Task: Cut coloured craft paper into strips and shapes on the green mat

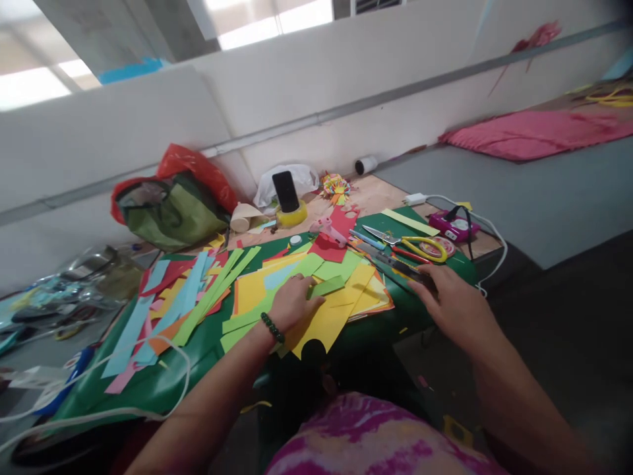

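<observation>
The left hand (291, 305) touches green paper (328, 286) atop yellow sheets (341, 318) in the middle of the desk (208, 353); whether it pinches, I cannot tell. Apart from it, the right hand (457, 303) meets a dark tool's (395, 264) near end, grip unclear. Scissors (408, 241) lie just beyond.

A dark green bracelet of round beads (272, 328) goes around just behind the left hand (293, 301). The purple-pink cloth garment (356, 439) has pale peach patches.
</observation>
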The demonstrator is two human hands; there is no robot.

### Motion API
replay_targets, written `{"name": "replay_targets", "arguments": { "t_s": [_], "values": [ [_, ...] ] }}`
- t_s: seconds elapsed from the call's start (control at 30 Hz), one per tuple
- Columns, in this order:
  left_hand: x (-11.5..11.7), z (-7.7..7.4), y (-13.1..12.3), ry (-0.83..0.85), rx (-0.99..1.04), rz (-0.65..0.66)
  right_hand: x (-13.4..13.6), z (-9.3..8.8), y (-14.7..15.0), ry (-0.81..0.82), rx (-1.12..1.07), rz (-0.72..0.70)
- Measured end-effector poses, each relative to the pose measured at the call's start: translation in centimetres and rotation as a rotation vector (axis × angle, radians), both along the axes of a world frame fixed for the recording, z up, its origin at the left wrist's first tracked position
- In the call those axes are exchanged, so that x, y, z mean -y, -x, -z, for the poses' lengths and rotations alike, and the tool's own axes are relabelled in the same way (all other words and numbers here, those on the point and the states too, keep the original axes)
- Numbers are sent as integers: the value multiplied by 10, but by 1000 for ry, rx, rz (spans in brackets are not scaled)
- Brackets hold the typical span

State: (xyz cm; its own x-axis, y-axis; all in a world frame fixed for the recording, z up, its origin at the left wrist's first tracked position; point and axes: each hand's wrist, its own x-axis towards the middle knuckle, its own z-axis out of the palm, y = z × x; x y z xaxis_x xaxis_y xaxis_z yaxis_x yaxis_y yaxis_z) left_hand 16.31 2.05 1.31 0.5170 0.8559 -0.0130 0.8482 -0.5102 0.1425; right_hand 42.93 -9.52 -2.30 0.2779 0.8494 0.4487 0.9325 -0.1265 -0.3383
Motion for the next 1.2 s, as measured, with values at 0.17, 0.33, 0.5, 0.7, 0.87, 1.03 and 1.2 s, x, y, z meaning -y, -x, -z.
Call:
{"name": "replay_targets", "arguments": {
  "t_s": [0.17,0.33,0.5,0.7,0.87,1.03,1.2],
  "values": [
    [1,6,2,22,190,36,19,13,5,4,-108,-141],
    [4,13,5,117,350,180,24,17,18,50,-106,-237],
    [8,21,5,112,418,170,30,11,20,139,-104,-333],
    [14,33,6,68,445,193,27,8,12,196,-173,-341],
    [15,39,7,80,440,244,26,5,6,144,-184,-243],
    [16,39,7,63,467,245,25,6,9,135,-221,-291],
    [17,39,6,51,482,254,23,8,10,149,-206,-327]
  ]
}}
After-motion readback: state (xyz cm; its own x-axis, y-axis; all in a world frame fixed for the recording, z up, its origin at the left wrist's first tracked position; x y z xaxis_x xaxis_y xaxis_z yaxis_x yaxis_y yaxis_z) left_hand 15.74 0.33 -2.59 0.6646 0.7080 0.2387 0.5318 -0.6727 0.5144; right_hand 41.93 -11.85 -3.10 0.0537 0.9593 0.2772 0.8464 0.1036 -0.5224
